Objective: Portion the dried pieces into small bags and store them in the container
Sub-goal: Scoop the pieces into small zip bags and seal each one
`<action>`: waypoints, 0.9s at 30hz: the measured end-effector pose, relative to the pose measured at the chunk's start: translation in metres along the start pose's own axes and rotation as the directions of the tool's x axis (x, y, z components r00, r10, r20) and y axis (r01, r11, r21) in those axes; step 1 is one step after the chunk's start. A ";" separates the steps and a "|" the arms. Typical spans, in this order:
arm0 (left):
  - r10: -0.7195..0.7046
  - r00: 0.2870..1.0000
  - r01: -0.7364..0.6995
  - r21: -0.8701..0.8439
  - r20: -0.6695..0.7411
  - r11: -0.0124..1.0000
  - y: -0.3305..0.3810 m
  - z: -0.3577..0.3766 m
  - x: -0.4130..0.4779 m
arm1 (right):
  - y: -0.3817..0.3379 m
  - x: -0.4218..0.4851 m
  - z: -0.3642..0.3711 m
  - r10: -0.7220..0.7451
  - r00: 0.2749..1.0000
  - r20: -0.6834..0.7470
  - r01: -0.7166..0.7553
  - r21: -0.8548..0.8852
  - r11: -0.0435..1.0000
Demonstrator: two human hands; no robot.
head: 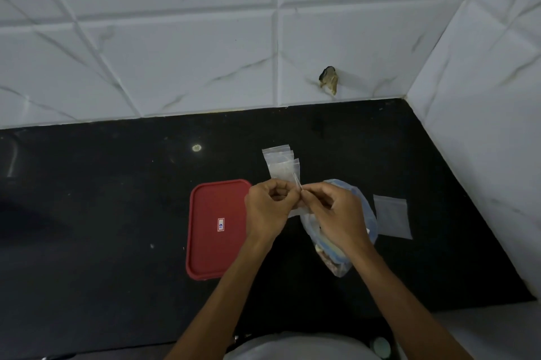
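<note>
Midway along the counter (117,213), your left hand (268,207) and right hand (336,213) pinch a small clear bag (297,184), fingers curled on its edge. Beneath lies the larger bag (364,204) of brownish pieces.

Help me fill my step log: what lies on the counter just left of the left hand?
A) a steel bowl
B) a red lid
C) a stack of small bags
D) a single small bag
B: the red lid lies flat on the counter beside the left hand; the stack of small bags lies beyond the hands, the single small bag to their right.
</note>
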State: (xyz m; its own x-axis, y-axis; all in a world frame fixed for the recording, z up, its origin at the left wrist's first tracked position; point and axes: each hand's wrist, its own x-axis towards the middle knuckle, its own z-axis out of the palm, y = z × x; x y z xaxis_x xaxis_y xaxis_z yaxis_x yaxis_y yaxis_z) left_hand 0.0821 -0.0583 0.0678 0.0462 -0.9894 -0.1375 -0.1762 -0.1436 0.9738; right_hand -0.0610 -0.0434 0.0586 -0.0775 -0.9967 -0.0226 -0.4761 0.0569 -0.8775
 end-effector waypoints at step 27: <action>0.263 0.957 -0.180 0.455 -0.125 0.872 0.003 0.003 0.009 | -0.019 0.016 -0.023 -0.077 0.981 -0.178 0.011 -0.343 0.939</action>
State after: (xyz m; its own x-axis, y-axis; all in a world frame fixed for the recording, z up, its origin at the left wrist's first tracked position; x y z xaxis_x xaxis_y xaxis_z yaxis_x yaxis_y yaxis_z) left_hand 0.0786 -0.0674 0.0692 0.1213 -0.9817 0.1471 -0.6095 0.0434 0.7916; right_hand -0.0733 -0.0588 0.0859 -0.1953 -0.9721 0.1302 -0.7487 0.0620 -0.6601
